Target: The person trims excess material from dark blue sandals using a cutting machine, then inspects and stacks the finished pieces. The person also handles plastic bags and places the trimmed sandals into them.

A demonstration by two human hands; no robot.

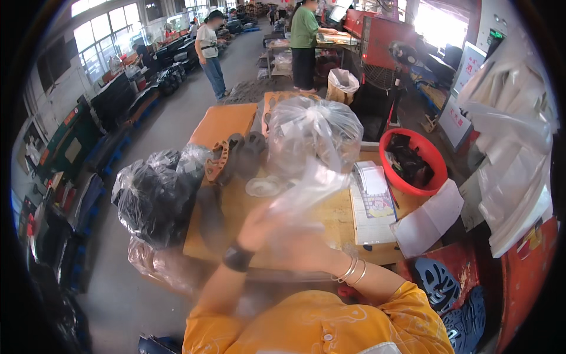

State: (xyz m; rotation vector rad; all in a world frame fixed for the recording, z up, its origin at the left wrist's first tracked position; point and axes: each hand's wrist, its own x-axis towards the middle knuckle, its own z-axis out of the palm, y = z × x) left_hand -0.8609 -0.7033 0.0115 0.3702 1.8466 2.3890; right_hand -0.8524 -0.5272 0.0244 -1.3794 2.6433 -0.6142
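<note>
Crinkled clear plastic bag [298,197] between hands [277,233]

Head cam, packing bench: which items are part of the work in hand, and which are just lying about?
In hand:
- clear thin plastic bag, held up by both hands: left hand, right hand
- dark shoe sole lying on the wooden table

Lying about:
- red round plastic basin
- stack of paper sheets
- knotted clear bag of dark parts
- blue perforated clogs

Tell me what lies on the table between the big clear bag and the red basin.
In the head view, a stack of papers and booklets lies between the big clear bag and the red basin.
</note>
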